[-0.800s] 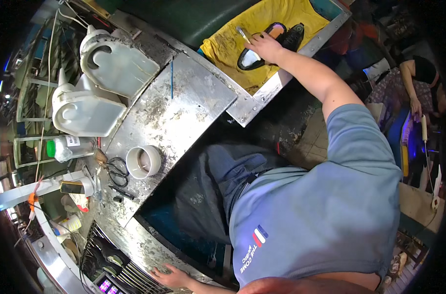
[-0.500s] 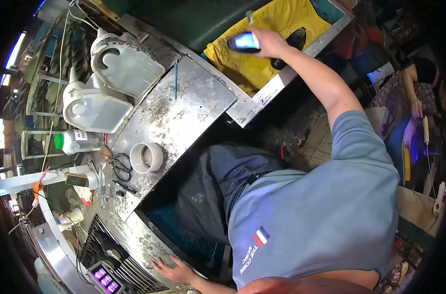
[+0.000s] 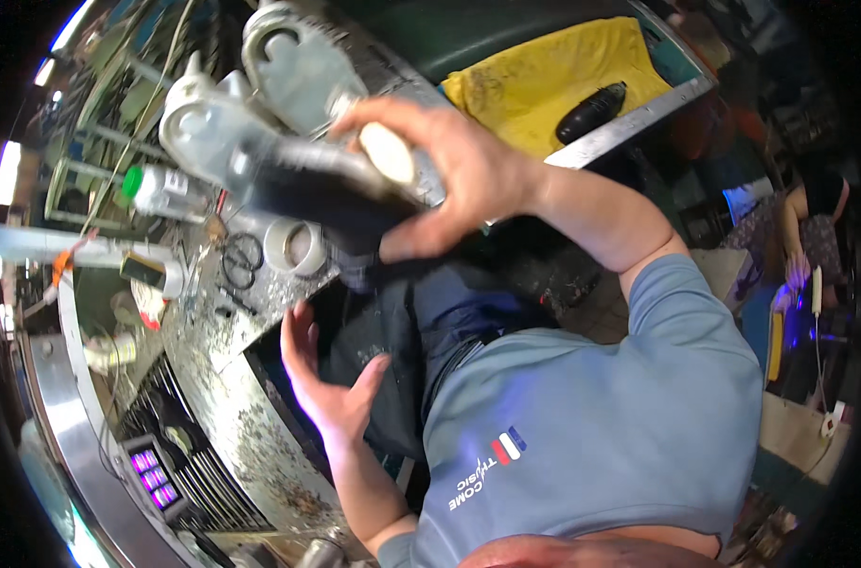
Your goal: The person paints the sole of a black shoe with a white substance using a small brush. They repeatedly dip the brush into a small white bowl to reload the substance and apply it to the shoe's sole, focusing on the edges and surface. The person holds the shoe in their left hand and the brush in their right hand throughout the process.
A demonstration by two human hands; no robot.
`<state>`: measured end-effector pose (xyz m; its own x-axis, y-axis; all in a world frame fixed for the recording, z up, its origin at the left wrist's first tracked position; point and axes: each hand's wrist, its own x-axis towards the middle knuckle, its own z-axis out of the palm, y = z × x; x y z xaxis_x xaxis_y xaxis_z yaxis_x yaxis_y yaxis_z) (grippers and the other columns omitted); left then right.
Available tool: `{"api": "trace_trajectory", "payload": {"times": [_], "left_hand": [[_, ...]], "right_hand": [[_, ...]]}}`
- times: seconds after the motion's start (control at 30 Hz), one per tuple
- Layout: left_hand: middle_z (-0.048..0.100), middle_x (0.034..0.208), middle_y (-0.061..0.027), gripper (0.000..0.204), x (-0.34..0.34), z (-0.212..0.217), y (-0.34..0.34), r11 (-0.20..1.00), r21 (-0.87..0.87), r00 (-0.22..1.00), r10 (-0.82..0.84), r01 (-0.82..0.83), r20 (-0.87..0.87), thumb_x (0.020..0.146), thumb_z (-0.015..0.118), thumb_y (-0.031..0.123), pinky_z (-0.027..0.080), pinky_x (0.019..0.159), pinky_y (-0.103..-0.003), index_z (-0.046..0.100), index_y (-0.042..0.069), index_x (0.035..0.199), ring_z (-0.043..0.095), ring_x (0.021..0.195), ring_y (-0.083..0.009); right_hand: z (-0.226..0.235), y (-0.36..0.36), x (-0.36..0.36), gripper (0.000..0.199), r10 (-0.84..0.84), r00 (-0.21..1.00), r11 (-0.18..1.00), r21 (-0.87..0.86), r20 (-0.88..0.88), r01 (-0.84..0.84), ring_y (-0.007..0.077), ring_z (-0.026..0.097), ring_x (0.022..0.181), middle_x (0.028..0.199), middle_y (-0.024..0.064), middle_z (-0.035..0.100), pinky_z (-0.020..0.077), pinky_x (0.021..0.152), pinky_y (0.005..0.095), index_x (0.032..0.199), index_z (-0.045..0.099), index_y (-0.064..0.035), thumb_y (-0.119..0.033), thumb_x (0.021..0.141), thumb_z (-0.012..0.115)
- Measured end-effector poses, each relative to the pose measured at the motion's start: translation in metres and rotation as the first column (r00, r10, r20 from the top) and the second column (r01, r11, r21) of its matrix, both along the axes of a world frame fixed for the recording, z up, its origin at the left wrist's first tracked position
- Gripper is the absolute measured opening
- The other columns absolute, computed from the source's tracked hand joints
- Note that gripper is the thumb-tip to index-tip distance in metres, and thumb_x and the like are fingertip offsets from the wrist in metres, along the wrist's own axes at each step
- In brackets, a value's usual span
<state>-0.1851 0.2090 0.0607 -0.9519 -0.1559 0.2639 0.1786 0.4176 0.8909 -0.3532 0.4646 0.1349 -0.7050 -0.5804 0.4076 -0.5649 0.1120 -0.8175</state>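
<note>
Head view, seen from my remote post: 1 green-capped bottle [image 3: 170, 192] stood leftmost, then a pale cup [image 3: 277, 248]. The left hand [image 3: 336, 398] was released, fingers spread. The right hand [image 3: 468, 170] grasped a blurred black shoe [image 3: 331, 201] over the bench [image 3: 230, 388]. Rightmost, 1 other black shoe [image 3: 591, 112] lay on yellow cloth [image 3: 525, 90].

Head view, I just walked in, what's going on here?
The person's right hand holds a dark shoe, motion-blurred, along with a pale-ended tool too blurred to identify. Their left hand is open, fingers spread, holding nothing. Another dark shoe lies on the yellow cloth, and a white cup stands on the metal bench.
</note>
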Motion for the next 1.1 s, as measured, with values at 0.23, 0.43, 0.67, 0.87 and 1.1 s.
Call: {"api": "trace_trajectory", "payload": {"times": [0.23, 0.43, 0.67, 0.87, 1.1], "left_hand": [[0.061, 0.123, -0.0127, 0.087, 0.051, -0.024, -0.021, 0.869, 0.471, 0.988, 0.111, -0.149, 0.107, 0.065, 0.092, 0.005, 0.055, 0.093, -0.036, 0.045, -0.003, 0.137, 0.063, 0.109, -0.0210], [0.065, 0.120, -0.0125, 0.098, 0.135, -0.074, -0.034, 0.558, 0.752, 0.932, 0.283, -0.351, 0.226, 0.057, 0.098, 0.034, 0.054, 0.096, -0.040, 0.050, -0.005, 0.134, 0.065, 0.107, -0.0259], [0.056, 0.132, -0.0164, 0.104, 0.196, -0.117, -0.045, 0.203, 0.967, 0.987, 0.069, -0.153, 0.142, 0.051, 0.100, 0.031, 0.051, 0.103, -0.048, 0.050, 0.007, 0.140, 0.057, 0.122, -0.0327], [0.055, 0.133, -0.0206, 0.114, 0.189, -0.091, -0.042, 0.168, 0.963, 0.977, 0.075, -0.209, 0.199, 0.055, 0.099, 0.030, 0.051, 0.103, -0.050, 0.038, 0.006, 0.149, 0.057, 0.122, -0.0360], [0.052, 0.137, -0.0226, 0.121, 0.188, -0.094, -0.047, 0.166, 0.969, 0.977, 0.143, -0.184, 0.161, 0.057, 0.098, 0.033, 0.051, 0.102, -0.050, 0.029, 0.004, 0.153, 0.058, 0.120, -0.0358]], "right_hand": [[-0.020, -0.110, 0.053, 0.098, 0.240, 0.971, 0.959, 0.154, 0.011, -0.239, 0.0347, 0.069, 0.096, 0.106, 0.0160, 0.068, 0.0551, 0.082, 0.0415, 0.137, 0.045, -0.0050, -0.046, 0.060, 0.091], [-0.026, -0.125, 0.002, 0.039, 0.095, 0.990, 0.987, 0.138, -0.108, -0.079, 0.0239, 0.072, 0.087, 0.093, 0.0079, 0.074, 0.0558, 0.077, 0.0327, 0.109, 0.067, -0.0087, -0.036, 0.085, 0.080], [-0.059, -0.162, -0.054, 0.031, 0.096, 0.943, 0.875, 0.479, -0.318, 0.072, 0.0309, 0.070, 0.086, 0.093, 0.0088, 0.074, 0.0559, 0.076, 0.0399, 0.101, 0.076, -0.0144, -0.043, 0.090, 0.068], [-0.101, -0.186, -0.068, 0.021, 0.158, 0.933, 0.761, 0.642, -0.324, 0.094, 0.0312, 0.070, 0.089, 0.092, 0.0106, 0.073, 0.0563, 0.077, 0.0424, 0.097, 0.076, -0.0200, -0.033, 0.081, 0.071], [-0.061, -0.170, -0.054, 0.024, 0.017, 0.901, 0.967, 0.236, -0.433, 0.095, 0.0291, 0.070, 0.088, 0.093, 0.0070, 0.074, 0.0560, 0.079, 0.0407, 0.096, 0.075, -0.0168, -0.036, 0.084, 0.070]]}}
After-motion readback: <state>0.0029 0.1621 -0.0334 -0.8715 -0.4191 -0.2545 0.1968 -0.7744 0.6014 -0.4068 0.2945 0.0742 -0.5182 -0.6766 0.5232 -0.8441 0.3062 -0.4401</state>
